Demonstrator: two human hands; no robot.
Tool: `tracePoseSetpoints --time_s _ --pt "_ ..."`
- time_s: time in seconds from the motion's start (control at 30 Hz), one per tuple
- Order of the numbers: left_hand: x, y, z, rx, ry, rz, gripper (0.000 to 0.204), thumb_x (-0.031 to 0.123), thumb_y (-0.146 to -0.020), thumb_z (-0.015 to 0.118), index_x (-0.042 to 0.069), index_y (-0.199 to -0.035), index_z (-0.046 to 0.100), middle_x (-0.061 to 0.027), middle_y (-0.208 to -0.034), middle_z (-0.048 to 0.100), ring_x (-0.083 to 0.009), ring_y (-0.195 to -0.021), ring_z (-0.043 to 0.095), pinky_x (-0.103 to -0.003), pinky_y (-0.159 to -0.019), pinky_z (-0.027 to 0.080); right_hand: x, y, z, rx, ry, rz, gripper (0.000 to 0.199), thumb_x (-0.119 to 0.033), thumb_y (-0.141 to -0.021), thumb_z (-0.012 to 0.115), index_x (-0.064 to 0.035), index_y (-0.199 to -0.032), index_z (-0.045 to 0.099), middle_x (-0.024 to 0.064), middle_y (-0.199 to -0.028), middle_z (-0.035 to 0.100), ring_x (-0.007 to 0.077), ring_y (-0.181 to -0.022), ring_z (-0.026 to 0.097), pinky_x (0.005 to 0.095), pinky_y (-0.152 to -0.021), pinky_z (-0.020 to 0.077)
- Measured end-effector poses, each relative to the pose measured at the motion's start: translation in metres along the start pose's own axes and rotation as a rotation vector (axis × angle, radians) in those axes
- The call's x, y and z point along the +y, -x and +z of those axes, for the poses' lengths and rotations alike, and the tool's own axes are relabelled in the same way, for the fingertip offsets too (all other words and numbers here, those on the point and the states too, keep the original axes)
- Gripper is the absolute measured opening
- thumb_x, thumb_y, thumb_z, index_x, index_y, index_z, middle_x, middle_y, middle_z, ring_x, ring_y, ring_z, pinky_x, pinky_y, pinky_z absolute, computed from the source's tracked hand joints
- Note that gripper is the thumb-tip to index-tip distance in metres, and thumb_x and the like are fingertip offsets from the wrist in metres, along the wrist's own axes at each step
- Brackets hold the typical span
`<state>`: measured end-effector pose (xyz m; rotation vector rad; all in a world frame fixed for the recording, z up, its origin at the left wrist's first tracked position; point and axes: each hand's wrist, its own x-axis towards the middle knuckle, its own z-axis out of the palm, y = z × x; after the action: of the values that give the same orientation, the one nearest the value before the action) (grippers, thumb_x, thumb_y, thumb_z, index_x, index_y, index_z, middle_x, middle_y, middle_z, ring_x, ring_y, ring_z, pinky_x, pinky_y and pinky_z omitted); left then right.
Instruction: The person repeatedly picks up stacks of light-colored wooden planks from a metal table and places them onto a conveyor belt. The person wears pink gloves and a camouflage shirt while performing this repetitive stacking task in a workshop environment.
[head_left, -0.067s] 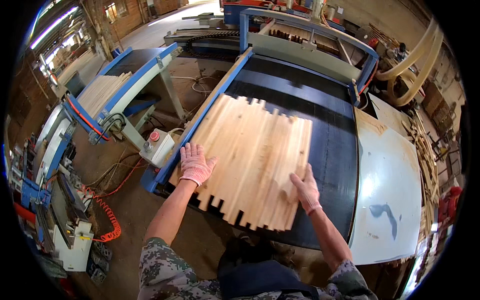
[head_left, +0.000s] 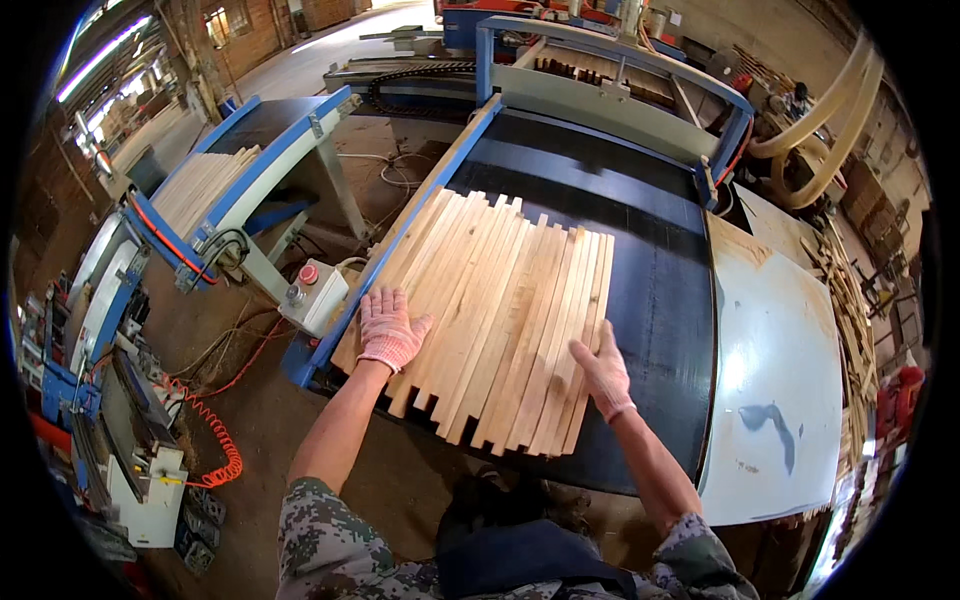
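A row of pale wooden strips (head_left: pixel 500 320) lies side by side on a black conveyor belt (head_left: pixel 655 320), their ends uneven at both the near and far sides. My left hand (head_left: pixel 392 330), in a pink-and-white knit glove, rests flat with fingers spread on the strips at the left, close to the blue side rail (head_left: pixel 415 215). At the right edge of the row is my gloved right hand (head_left: pixel 604 370), its thumb apart from the fingers, which lie along the outermost strip. Neither hand is wrapped around a strip.
A control box with a red button (head_left: pixel 313 290) stands left of the rail. Beyond it, a second conveyor (head_left: pixel 270 190) carries more strips. A blue frame (head_left: pixel 620 35) spans the belt's far end. On the right are a pale metal sheet (head_left: pixel 765 380) and scrap wood (head_left: pixel 850 320).
My right hand has moved slightly left, and the right side of the row has shifted left with it. The left hand has stayed in place.
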<state>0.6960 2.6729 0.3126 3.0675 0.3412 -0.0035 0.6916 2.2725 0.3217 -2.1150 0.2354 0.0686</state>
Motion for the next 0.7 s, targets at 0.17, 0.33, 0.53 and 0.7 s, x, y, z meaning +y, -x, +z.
tracePoseSetpoints --time_s 0.17,0.33,0.53,0.7 --pt "-0.012 -0.001 0.031 0.286 0.021 0.158 0.083 0.054 -0.100 0.064 -0.004 -0.156 0.047 -0.0291 -0.162 0.045 -0.0442 -0.154 0.037 -0.056 -0.131 0.023 0.020 0.008 -0.003 -0.178 -0.375 -0.007 0.094 -0.049 -0.098 0.076 -0.0079 -0.170 0.032 0.0181 -0.142 0.070 0.0249 -0.120 0.072 0.0377 -0.104 0.0565" --pt "-0.009 0.003 0.052 0.253 0.014 0.135 0.071 0.048 -0.106 0.063 -0.004 -0.153 0.053 -0.0280 -0.161 0.050 -0.0448 -0.151 0.043 -0.055 -0.129 0.030 0.051 0.064 -0.011 -0.075 -0.163 0.022 0.097 -0.040 -0.098 0.079 -0.0079 -0.172 0.026 0.0136 -0.158 0.059 0.0217 -0.139 0.060 0.0345 -0.116 0.0482" --pt "0.081 0.030 0.046 0.571 0.759 0.465 0.064 0.039 -0.109 0.059 -0.007 -0.153 0.052 -0.0261 -0.153 0.059 -0.0408 -0.143 0.055 -0.050 -0.126 0.039 0.157 0.194 -0.022 -0.255 -0.689 -0.071 0.074 -0.023 -0.101 0.067 -0.0012 -0.166 0.037 0.0092 -0.137 0.065 0.0172 -0.125 0.061 0.0334 -0.111 0.0502" --pt "0.267 0.160 0.021 -0.208 1.460 1.075 0.062 0.035 -0.110 0.058 -0.006 -0.157 0.049 -0.0261 -0.153 0.060 -0.0410 -0.142 0.057 -0.049 -0.125 0.042 0.302 0.331 -0.070 -0.294 -0.355 0.130 0.066 -0.035 -0.099 0.064 0.0017 -0.153 0.055 0.0224 -0.139 0.069 0.0283 -0.124 0.067 0.0387 -0.103 0.0543"
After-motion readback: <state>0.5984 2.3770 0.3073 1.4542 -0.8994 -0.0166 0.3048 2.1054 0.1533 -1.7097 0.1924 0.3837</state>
